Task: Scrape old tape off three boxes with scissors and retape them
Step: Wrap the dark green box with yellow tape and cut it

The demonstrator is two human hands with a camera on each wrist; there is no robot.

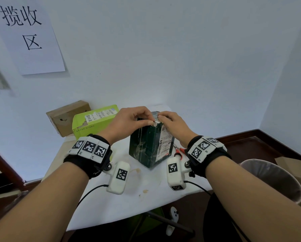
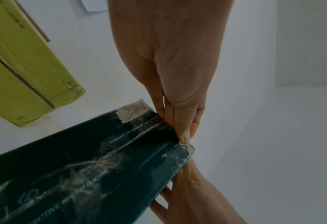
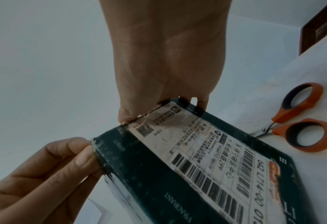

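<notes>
Wall sign: "揽收区". Dark green box: "FRAGRANT".

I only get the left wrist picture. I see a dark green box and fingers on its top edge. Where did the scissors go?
Observer: The scissors lie on the white table, to the right of the dark green box. No hand holds them.
Child: What is the other hand doing?
Observer: The right hand pinches at the box's top edge, beside the left hand.
Child: Anything on the box's other side?
Observer: A shipping label with barcodes.
</notes>
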